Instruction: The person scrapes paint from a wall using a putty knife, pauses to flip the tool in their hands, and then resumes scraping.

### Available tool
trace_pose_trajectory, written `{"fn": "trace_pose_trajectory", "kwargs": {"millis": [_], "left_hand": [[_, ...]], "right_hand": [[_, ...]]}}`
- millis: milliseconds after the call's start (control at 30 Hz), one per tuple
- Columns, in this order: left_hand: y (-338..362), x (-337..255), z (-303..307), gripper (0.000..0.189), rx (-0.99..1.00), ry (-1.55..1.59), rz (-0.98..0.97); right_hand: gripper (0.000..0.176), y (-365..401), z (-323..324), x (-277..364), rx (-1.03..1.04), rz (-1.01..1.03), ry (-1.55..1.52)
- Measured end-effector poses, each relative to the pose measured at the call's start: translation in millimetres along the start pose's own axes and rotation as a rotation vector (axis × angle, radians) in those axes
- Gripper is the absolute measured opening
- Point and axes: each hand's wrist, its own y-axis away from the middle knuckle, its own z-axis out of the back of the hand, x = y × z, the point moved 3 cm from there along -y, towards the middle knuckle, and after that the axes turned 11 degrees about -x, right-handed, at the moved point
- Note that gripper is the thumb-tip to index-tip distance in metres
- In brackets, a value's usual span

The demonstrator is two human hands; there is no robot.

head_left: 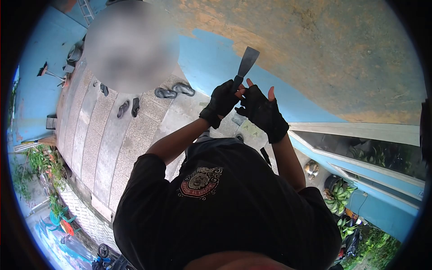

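Observation:
My left hand, in a black fingerless glove, is closed around the handle of a scraper. The scraper's flat, dark blade points up toward the wall. Just to the right, my right hand, gloved the same way, has its fingers spread, with the thumb and a fingertip sticking out of the glove. Its fingers come close to the scraper's handle and my left fingers; whether they touch is not clear. Behind both hands is a wall with blue paint low down and a rough brownish, stripped surface above.
Sandals lie on the tiled floor ahead and to the left. A blurred area hides part of the upper left. A white-framed window and potted plants are at the right. A broom leans at the far left.

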Motion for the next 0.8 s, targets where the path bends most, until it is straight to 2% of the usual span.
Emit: {"fn": "trace_pose_trajectory", "kwargs": {"millis": [100,133,200,333,400,433,500,533,567,600,633,667,700,767,800], "left_hand": [[9,-16,-16,0.016,-0.022,-0.011,0.081],[11,-21,-20,0.016,-0.034,-0.013,0.083],[15,-31,-30,0.015,-0.015,-0.192,-0.128],[18,-17,-38,0.014,-0.012,-0.381,-0.263],[19,-7,-38,0.013,-0.06,-0.373,-0.172],[19,-4,-41,0.013,-0.066,-0.376,-0.169],[18,3,-43,0.013,-0.199,-0.104,0.051],[21,2,-45,0.011,-0.195,-0.101,0.067],[25,1,-47,0.011,-0.197,-0.099,0.063],[29,-6,-48,0.011,-0.228,-0.146,-0.067],[33,-13,-49,0.011,-0.258,-0.193,-0.197],[36,-13,-46,0.013,-0.188,-0.372,-0.085],[38,-14,-46,0.013,-0.191,-0.374,-0.086],[40,-11,-51,0.015,-0.075,0.016,0.146],[39,-26,-48,0.016,-0.066,-0.146,0.116]], "right_hand": [[0.094,14,8,7,-0.021,-0.007,0.083],[0.092,16,15,7,0.035,-0.02,0.085],[0.091,18,28,7,0.099,-0.041,0.092],[0.084,19,39,11,0.208,-0.085,0.129],[0.082,25,33,11,0.245,-0.086,0.191],[0.081,29,26,13,0.184,-0.064,0.259],[0.08,31,26,17,0.127,-0.042,0.329],[0.08,29,29,19,0.159,-0.052,0.299],[0.08,28,30,22,0.19,-0.062,0.268],[0.08,30,28,25,0.194,-0.062,0.27],[0.08,31,27,28,0.094,-0.071,0.136],[0.081,31,26,30,-0.006,-0.08,0.002],[0.081,30,24,32,-0.003,-0.082,0.003],[0.084,30,17,39,0.179,-0.027,0.001],[0.088,28,17,39,0.164,-0.052,-0.064]]}}
